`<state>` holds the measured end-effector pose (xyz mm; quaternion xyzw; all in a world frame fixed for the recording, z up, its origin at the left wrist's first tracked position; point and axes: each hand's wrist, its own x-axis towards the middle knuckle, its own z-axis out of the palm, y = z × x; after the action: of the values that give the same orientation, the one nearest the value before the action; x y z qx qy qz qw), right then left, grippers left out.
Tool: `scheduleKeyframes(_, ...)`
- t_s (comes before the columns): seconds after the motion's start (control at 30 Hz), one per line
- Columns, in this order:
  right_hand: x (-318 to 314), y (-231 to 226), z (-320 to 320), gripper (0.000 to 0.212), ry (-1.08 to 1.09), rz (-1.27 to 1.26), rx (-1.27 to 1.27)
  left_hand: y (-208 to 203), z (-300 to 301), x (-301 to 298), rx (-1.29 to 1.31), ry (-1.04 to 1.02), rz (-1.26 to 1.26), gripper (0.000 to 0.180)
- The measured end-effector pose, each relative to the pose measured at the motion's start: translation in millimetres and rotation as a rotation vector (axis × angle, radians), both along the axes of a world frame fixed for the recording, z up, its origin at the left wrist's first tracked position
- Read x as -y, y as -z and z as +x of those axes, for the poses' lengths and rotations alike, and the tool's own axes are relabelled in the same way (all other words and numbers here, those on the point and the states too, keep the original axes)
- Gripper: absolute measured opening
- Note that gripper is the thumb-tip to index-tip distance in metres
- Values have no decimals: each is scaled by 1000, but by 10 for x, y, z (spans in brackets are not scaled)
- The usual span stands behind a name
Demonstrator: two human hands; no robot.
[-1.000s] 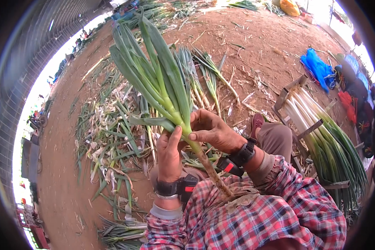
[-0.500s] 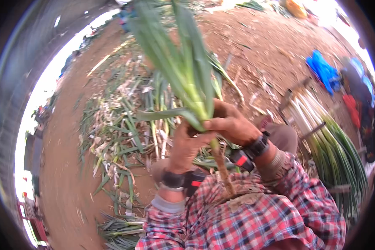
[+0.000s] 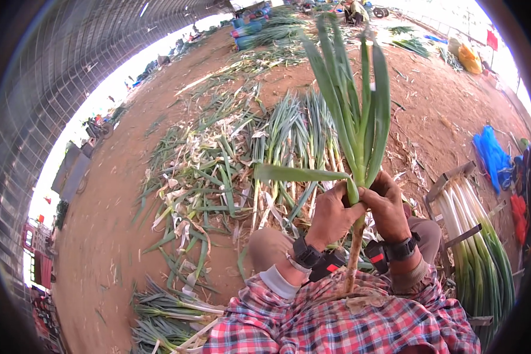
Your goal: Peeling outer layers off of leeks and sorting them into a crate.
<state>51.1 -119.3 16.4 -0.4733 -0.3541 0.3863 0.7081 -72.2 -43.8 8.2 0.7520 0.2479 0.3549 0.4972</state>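
Upright before my chest stands a leek (image 3: 360, 147), its green leaves fanned at the top and its lower stem brown with soil, the bottom end down at my lap. My left hand (image 3: 333, 217) is closed at the base of an outer leaf (image 3: 304, 173), which sticks out sideways to the left. Close against it, my right hand (image 3: 387, 207) grips the leek where the leaves part, thumb and fingers pressed together. The hands touch or nearly touch. Both wrists wear dark straps with small black-and-red devices.
Beyond my knees lie several untrimmed leeks (image 3: 289, 133) and a heap of peeled leaves (image 3: 189, 159). A metal rack (image 3: 438, 187) at right holds cleaned leeks (image 3: 484, 259). More leeks (image 3: 168, 315) lie at lower left. Blue plastic (image 3: 491, 156) lies at far right.
The view has swung left and up, so the hands and leek appear farther right. The outer leaf now stretches out straighter sideways. Both hands still hold the leek.
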Motion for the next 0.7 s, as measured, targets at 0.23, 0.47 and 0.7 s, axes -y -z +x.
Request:
scheduleKeyframes(0.23, -83, 118, 135, 22, 61, 77, -140, -9, -67, 163, 100, 131, 260, 20)
scheduleKeyframes(0.47, -139, -18, 648, 18, 169, 156, 81, 559, -1097, 490, -311, 615, -274, 31)
scheduleKeyframes(0.7, -90, -269, 1158, 22, 337, 220, 2, 578, -1766, 245, -505, 818, -288, 28)
